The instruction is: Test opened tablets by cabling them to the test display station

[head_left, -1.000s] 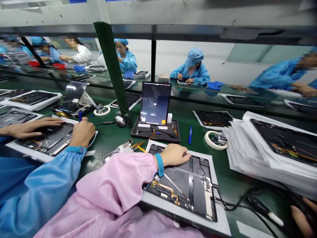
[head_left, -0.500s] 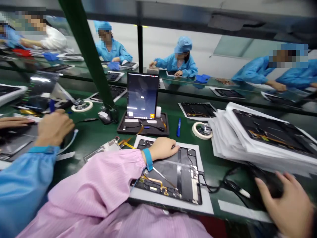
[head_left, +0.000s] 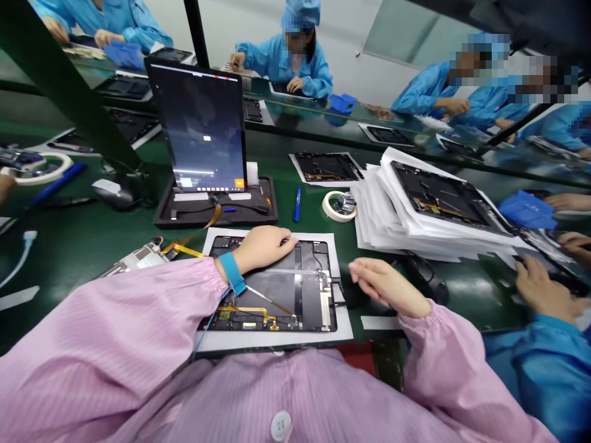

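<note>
Fingers [head_left: 282, 236] of the left hand [head_left: 261, 247] rest on the opened tablet [head_left: 305, 300].

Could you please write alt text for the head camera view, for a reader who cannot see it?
A person in pink sleeves rests the left hand on an opened tablet on a green bench, the right hand open beside its right edge. Behind are an upright lit screen, a tape roll and a stack of tablets; workers in blue sit around.
</note>
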A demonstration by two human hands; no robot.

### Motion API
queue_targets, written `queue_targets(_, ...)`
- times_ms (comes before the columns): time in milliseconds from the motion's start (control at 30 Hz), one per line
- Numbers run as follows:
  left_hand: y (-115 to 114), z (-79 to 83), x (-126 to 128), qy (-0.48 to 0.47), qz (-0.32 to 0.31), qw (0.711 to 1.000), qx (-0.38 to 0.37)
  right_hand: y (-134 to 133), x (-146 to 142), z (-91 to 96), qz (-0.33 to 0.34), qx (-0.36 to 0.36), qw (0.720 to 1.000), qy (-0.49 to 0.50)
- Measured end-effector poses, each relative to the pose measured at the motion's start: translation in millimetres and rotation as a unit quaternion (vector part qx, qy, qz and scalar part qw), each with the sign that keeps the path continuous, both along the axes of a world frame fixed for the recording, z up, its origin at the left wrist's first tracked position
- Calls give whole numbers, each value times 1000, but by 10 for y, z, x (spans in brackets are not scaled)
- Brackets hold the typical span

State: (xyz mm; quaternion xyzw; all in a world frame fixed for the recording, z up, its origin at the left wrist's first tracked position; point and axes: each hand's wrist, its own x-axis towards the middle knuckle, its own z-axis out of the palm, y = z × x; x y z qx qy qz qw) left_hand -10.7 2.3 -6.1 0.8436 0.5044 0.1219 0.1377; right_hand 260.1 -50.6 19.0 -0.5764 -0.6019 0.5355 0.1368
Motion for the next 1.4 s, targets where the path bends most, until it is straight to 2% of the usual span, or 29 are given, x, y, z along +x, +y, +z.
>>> queue_targets(33,2,1,1,2,5,1000,-2,-5,-2,-7,-19,29,999,2)
queue_targets(100,3,8,2,4,11,1000,-6,-14,-41,-31,6,58,998,13)
queue_targets(167,0,22,-1,2,11,1000,-12,-13,-66,-52,70,28,997,26)
queue_targets(233,-5,40,-3,-2,6,1000,-19,-9,-22,-46,82,-17,996,38)
queue_targets(300,-10,54,-2,-6,4,1000,-26,-22,74,-8,-5,10,998,59)
queue_targets(367,-11,56,2,-10,9,999,-30,-64,148,39,-110,85,985,102)
queue_targets(433,-10,42,3,-11,15,999,-29,-128,139,59,-138,151,969,137)
queue_targets(567,-2,9,-5,-13,11,1000,-23,-206,-46,-53,-46,223,972,62)
queue_targets(633,0,9,-8,-13,7,1000,-22,-205,-110,-143,-21,216,975,43)
queue_targets(733,-1,26,-3,-8,8,1000,-24,-197,-128,-227,-19,162,983,84)
queue_targets(833,-1,38,3,-5,9,1000,-25,-207,-131,-239,-25,138,985,102)
queue_targets(1233,3,32,3,-2,7,1000,-18,-230,-152,-251,-35,157,983,93)
queue_targets(1333,9,23,2,-4,12,1000,-19,-258,-188,-266,-18,196,980,26)
queue_targets(1400,11,21,0,-7,15,1000,-20,-298,-240,-276,3,271,959,-85)
